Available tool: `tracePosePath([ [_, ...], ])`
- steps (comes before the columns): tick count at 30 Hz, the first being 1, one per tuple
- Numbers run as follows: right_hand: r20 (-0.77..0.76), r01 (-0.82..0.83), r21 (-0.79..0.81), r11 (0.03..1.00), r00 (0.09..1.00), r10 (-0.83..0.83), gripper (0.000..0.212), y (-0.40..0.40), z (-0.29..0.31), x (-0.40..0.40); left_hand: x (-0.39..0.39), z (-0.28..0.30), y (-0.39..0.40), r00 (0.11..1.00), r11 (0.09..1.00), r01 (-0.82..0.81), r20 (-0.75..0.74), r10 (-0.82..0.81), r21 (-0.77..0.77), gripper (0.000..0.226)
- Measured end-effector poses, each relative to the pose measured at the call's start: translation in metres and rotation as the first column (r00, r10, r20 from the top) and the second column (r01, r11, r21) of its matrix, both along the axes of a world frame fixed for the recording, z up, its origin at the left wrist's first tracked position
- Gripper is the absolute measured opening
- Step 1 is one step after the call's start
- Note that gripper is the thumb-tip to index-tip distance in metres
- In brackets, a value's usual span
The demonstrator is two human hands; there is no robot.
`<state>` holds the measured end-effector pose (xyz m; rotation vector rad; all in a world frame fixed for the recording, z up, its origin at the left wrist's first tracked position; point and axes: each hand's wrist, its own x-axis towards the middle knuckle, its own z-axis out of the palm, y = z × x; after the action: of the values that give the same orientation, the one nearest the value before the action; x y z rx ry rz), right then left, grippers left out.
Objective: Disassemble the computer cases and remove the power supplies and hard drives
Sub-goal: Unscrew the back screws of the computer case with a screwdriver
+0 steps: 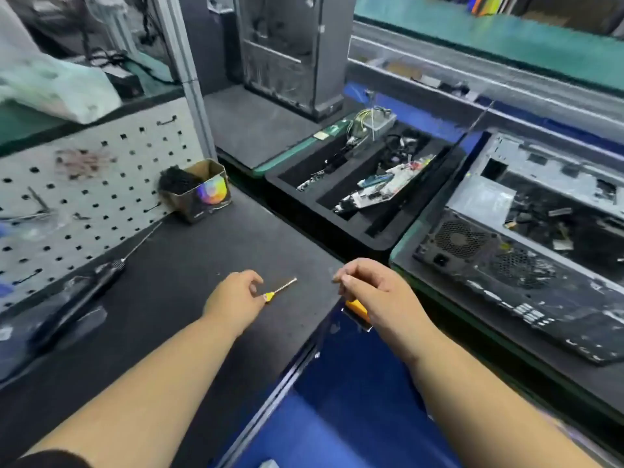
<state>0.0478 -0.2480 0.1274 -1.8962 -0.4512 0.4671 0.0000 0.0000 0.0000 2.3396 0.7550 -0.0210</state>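
Both my hands are out over the dark bench (189, 265). My left hand (233, 298) is loosely curled, fingertips touching the yellow handle end of one small screwdriver (280, 289) that lies flat on the mat, its metal shaft pointing away to the right — touching, not lifted. My right hand (368, 288) is closed, thumb and forefinger pinched on something too small to identify; a yellow-orange item (358, 310) shows just beneath it, kind unclear. Count of computer cases: two. One open case (526, 251) lies on its side at my right, side panel off, its power supply (456, 241) seated in the near corner with one round fan grille facing me. A second case (297, 59) stands upright at the back of the bench. Between them, one black tray (337, 211) with two long compartments holds removed circuit boards and cables. Hard drives: cannot tell from here. At left — one electric screwdriver (84, 288) lying near the pegboard (101, 184), and one small open box (202, 194) against it.
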Motion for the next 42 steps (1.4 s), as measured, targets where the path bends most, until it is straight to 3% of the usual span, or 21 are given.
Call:
tracePosePath([
  [3, -0.017, 0.038, 0.014, 0.999, 0.999, -0.038, 0.019, 0.021, -0.007, 0.004, 0.007, -0.012, 0.011, 0.981, 0.985, 0.104, -0.178, -0.079, 0.135, 0.032],
  [6, -0.041, 0.069, -0.002, 0.998, 0.997, -0.069, 0.021, 0.036, -0.015, 0.005, 0.013, -0.026, 0.017, 0.942, 0.965, 0.212, -0.294, -0.161, 0.151, 0.038],
  [13, -0.088, 0.127, -0.042, 0.991, 0.988, -0.13, 0.024, 0.046, -0.021, 0.009, 0.025, -0.041, 0.027, 0.916, 0.936, 0.316, -0.309, -0.257, 0.157, 0.019],
  [18, 0.005, 0.152, -0.059, 0.987, 0.988, -0.152, 0.024, 0.046, -0.017, 0.012, 0.036, -0.025, 0.027, 0.95, 0.951, 0.296, -0.135, -0.283, 0.089, 0.017],
  [22, 0.018, 0.192, -0.05, 0.98, 0.981, -0.192, 0.025, 0.043, -0.015, 0.012, 0.044, 0.009, 0.009, 0.956, 0.954, 0.288, 0.091, -0.281, -0.083, 0.018],
  [29, -0.033, 0.351, 0.035, 0.936, 0.936, -0.35, 0.022, 0.02, -0.012, 0.014, 0.053, 0.072, -0.048, 0.863, 0.854, 0.445, 0.382, -0.329, -0.271, 0.011],
  [38, -0.063, 0.453, 0.102, 0.886, 0.892, -0.448, 0.01, -0.035, -0.002, 0.028, 0.067, 0.116, -0.128, 0.762, 0.701, 0.613, 0.506, -0.403, -0.364, 0.01],
  [42, -0.03, 0.485, 0.123, 0.866, 0.874, -0.486, 0.009, -0.065, 0.008, 0.033, 0.078, 0.129, -0.162, 0.731, 0.68, 0.648, 0.531, -0.429, -0.343, 0.008],
])
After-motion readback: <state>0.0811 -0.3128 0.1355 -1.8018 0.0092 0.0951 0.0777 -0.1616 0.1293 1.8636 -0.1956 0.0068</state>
